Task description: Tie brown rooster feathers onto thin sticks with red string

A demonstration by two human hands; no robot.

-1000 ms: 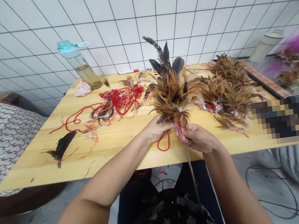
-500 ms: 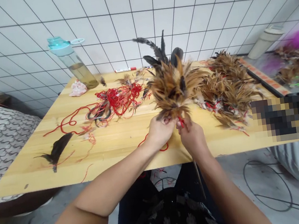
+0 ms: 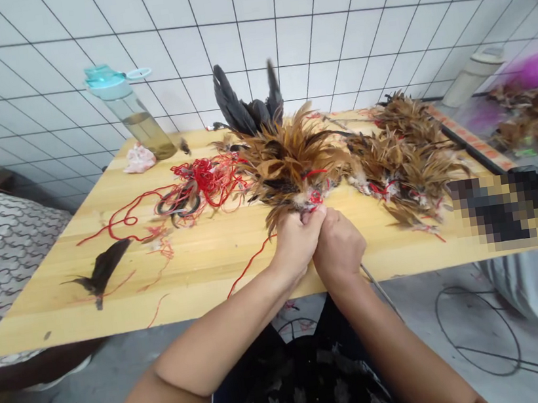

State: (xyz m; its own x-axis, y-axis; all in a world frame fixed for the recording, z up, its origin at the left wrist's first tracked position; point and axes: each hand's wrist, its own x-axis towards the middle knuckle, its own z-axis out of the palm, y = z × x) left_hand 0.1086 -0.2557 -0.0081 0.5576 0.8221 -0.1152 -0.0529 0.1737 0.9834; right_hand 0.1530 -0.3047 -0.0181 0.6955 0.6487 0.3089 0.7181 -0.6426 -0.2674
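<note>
A feather duster (image 3: pixel 288 159) of brown feathers, with long black ones at its top, stands tilted over the table's front part. Red string (image 3: pixel 315 197) is wound around the base of its feathers. My left hand (image 3: pixel 297 243) is closed just under that binding, thumb and fingers pinched together. Pressed against it, my right hand (image 3: pixel 339 244) makes a fist around the duster's thin stick (image 3: pixel 382 289), whose lower end slants out below the fist. A loose red string end (image 3: pixel 252 263) trails leftward from beside my left hand. My palms hide the grip itself.
Tangled red string (image 3: pixel 207 180) and black-handled scissors (image 3: pixel 178 207) lie left of the duster. Brown feather bundles (image 3: pixel 406 157) are piled right. A water bottle (image 3: pixel 140 122) stands at the back left. Black feathers (image 3: pixel 104 269) lie front left. People sit at both sides.
The duster has turned and tipped to the left, bringing its red binding into view. Its stick now slants out to the right. Both hands have drawn closer together.
</note>
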